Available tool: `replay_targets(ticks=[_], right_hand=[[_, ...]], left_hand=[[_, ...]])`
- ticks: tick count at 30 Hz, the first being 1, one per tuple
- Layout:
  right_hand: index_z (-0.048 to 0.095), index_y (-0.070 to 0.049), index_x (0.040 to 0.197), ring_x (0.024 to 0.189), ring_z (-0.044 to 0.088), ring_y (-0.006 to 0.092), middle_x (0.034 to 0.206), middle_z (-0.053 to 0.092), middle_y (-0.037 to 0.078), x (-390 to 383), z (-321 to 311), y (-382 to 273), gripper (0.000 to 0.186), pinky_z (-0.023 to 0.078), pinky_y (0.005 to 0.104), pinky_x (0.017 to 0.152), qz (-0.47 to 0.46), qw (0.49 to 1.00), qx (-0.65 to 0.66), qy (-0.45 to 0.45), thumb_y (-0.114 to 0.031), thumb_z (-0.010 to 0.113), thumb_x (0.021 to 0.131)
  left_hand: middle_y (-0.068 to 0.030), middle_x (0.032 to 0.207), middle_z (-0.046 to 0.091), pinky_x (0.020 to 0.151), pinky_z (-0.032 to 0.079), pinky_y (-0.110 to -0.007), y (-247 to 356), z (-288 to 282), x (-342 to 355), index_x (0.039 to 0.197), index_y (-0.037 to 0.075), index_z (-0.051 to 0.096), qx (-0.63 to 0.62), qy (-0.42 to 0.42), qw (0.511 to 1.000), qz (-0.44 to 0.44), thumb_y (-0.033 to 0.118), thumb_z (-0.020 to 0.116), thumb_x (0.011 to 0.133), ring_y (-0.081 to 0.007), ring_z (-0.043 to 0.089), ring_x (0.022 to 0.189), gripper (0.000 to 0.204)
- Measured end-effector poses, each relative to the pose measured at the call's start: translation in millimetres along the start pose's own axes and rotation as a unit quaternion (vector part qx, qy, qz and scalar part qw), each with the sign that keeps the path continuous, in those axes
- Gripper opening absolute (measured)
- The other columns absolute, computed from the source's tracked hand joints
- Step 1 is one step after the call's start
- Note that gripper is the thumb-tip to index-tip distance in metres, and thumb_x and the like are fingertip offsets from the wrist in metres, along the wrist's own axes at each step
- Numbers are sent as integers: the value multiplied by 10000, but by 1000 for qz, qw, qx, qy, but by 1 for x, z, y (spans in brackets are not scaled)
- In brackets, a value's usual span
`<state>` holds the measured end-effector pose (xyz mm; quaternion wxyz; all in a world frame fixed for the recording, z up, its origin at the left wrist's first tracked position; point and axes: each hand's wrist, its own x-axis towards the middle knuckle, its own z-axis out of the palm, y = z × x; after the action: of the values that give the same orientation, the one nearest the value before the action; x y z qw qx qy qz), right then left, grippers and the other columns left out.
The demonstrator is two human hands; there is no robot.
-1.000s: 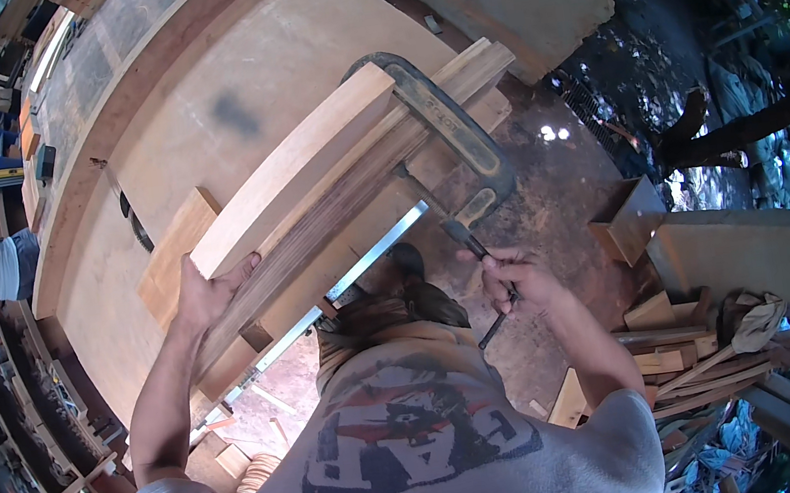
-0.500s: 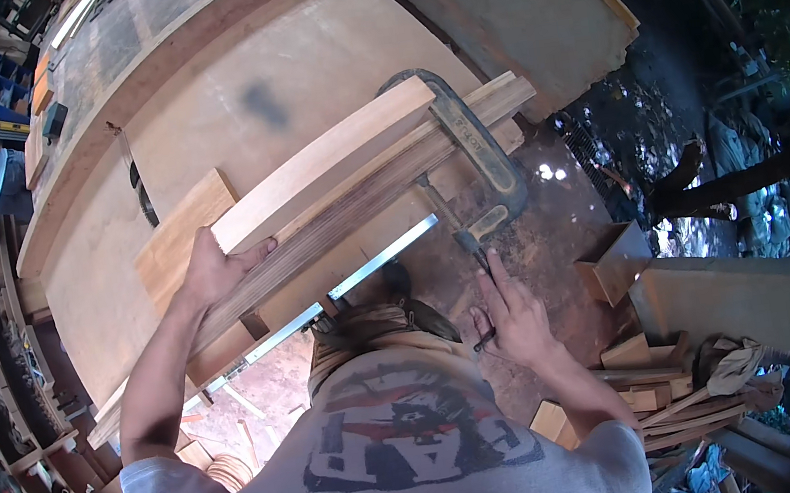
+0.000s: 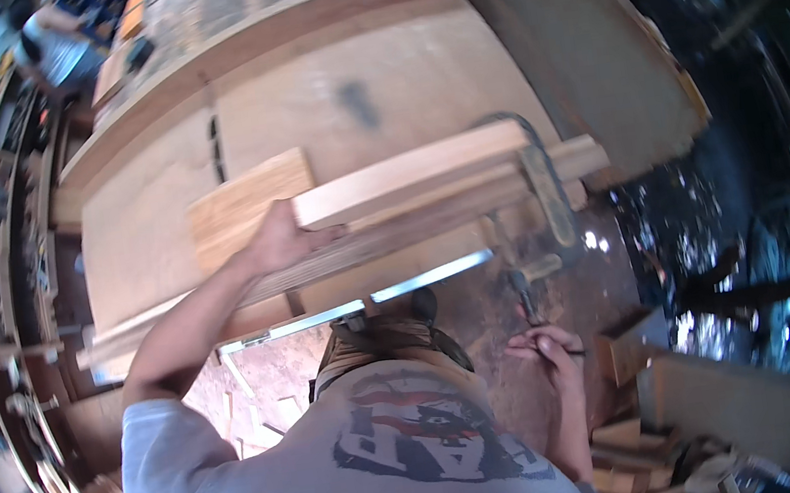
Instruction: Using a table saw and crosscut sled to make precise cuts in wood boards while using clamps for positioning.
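While your left hand point(image 3: 283, 243) presses flat against the end of the stacked wooden boards point(image 3: 412, 184), fingers spread along the edge rather than wrapped around anything, your right hand point(image 3: 550, 351) sits lower, down by your hip, loosely curled around a thin dark rod — it looks like the turning bar of the clamp's screw point(image 3: 524, 291), though the blur makes that hard to confirm. The boards lie across the front edge of the plywood surface point(image 3: 374, 90), overhanging it toward you, and a large metal C-clamp point(image 3: 543, 189) grips them near their right end. A long metal strip point(image 3: 391, 292) runs just below the boards along the surface's edge, and offcuts of wood point(image 3: 641, 444) lie on the floor to your right.

By the look of it, you are at the clamping step — steadying the stack with one hand while working the screw with the other. The next move calls for keeping the boards' edges flush under your left palm, since they could slide as pressure changes, and for turning the screw evenly without letting the clamp tilt off square.
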<state>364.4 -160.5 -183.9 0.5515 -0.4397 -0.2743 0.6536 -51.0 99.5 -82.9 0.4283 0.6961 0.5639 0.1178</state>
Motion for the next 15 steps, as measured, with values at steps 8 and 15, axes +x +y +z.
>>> replay_targets(ticks=[8, 15], right_hand=[[379, 36, 1591, 1480, 428, 367, 1642, 388, 238, -4, 106, -161, 1027, 373, 563, 1185, -350, 757, -501, 231, -713, 628, 934], [567, 69, 1419, 1230, 644, 412, 1364, 642, 279, 205, 315, -141, 739, 497, 476, 1049, -184, 742, -630, -138, -485, 681, 943]], left_hand=[[-279, 1234, 711, 1028, 538, -405, -87, -80, -81, 1489, -55, 497, 9, 171, 984, 39, 409, 864, 867, -283, 730, 1022, 858], [-353, 1418, 584, 1103, 494, -414, -205, -131, -108, 1579, -126, 279, -77, 49, 991, -101, 329, 866, 849, -401, 618, 1312, 1042]])
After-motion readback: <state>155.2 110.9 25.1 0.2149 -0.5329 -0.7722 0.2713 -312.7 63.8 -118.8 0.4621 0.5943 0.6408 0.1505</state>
